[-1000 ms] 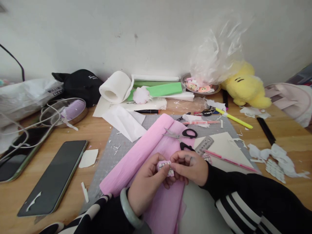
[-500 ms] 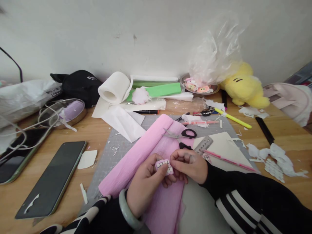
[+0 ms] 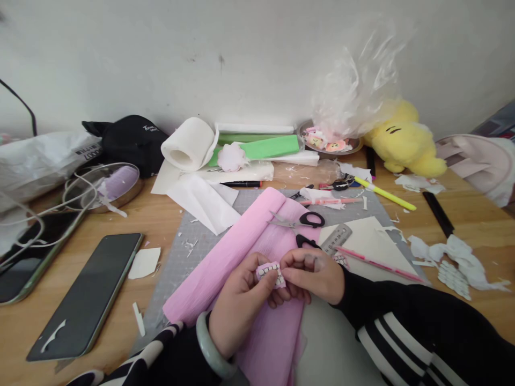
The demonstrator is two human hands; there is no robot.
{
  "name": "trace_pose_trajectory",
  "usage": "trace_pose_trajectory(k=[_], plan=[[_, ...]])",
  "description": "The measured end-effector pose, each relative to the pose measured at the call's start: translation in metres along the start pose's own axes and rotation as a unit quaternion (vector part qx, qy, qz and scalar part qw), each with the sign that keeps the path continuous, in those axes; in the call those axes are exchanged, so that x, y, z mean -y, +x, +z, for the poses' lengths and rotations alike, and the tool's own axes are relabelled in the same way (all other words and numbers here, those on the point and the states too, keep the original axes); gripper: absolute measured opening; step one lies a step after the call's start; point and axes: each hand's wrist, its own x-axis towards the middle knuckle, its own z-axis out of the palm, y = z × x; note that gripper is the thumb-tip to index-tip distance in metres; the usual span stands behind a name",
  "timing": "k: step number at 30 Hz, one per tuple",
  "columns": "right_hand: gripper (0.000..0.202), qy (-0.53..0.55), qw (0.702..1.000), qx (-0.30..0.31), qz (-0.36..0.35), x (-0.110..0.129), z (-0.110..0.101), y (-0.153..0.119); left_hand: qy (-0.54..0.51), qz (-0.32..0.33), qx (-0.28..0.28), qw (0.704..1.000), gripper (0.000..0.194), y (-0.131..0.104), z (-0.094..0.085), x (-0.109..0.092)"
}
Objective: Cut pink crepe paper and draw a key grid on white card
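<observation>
A small pink piece with white, dark-outlined patches (image 3: 270, 271) is pinched between the thumb and fingers of my left hand (image 3: 245, 300). My right hand (image 3: 316, 272) meets it at the right edge, its thumb and index finger pressed together there; whether they grip the piece or something tiny is hidden. Both hands are over pink crepe paper (image 3: 229, 252), partly rolled, on a grey cutting mat (image 3: 169, 268). Black-handled scissors (image 3: 300, 222) lie open on the paper just beyond my hands. A metal ruler (image 3: 337, 237) and a pink pen (image 3: 380, 264) rest by my right wrist.
Two phones (image 3: 88, 295) are at the left, near a dish with a purple item (image 3: 119, 182). Along the wall stand a black cap (image 3: 134, 142), a white roll (image 3: 189, 145), green paper (image 3: 271, 148) and a yellow plush toy (image 3: 406, 142). White scraps (image 3: 454, 268) lie right.
</observation>
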Motion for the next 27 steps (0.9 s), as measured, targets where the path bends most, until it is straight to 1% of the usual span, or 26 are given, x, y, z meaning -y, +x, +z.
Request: trace_pose_trajectory(k=[4, 7, 11, 15, 21, 23, 27], plan=[[0.021, -0.001, 1.000, 0.015, -0.010, -0.0030, -0.0021, 0.0009, 0.007, 0.005, 0.003, 1.000, 0.021, -0.0002, 0.0005, 0.0001], [0.017, -0.001, 1.000, 0.019, -0.003, -0.0041, -0.0029, 0.0017, 0.026, 0.013, 0.001, 1.000, 0.019, -0.0013, 0.0009, 0.0002], [0.012, -0.004, 1.000, 0.005, 0.022, -0.0037, -0.0014, 0.0018, 0.051, 0.014, -0.006, 0.999, 0.019, -0.0029, 0.0011, 0.0007], [0.008, -0.011, 0.999, -0.010, 0.033, -0.0030, 0.0010, 0.0011, 0.050, 0.010, 0.000, 0.999, 0.019, -0.0022, 0.0018, -0.0008], [0.003, -0.051, 0.996, -0.057, 0.042, -0.0001, 0.0048, 0.0002, 0.034, -0.010, 0.016, 0.999, 0.018, 0.0007, 0.0026, -0.0019], [0.002, -0.054, 0.996, -0.061, 0.034, -0.0002, 0.0050, 0.0002, 0.049, -0.009, 0.022, 0.999, 0.017, 0.0009, 0.0019, -0.0012], [0.005, -0.037, 0.998, -0.045, 0.024, -0.0020, 0.0025, 0.0007, 0.065, -0.002, 0.030, 0.997, 0.016, 0.0008, 0.0001, -0.0010]])
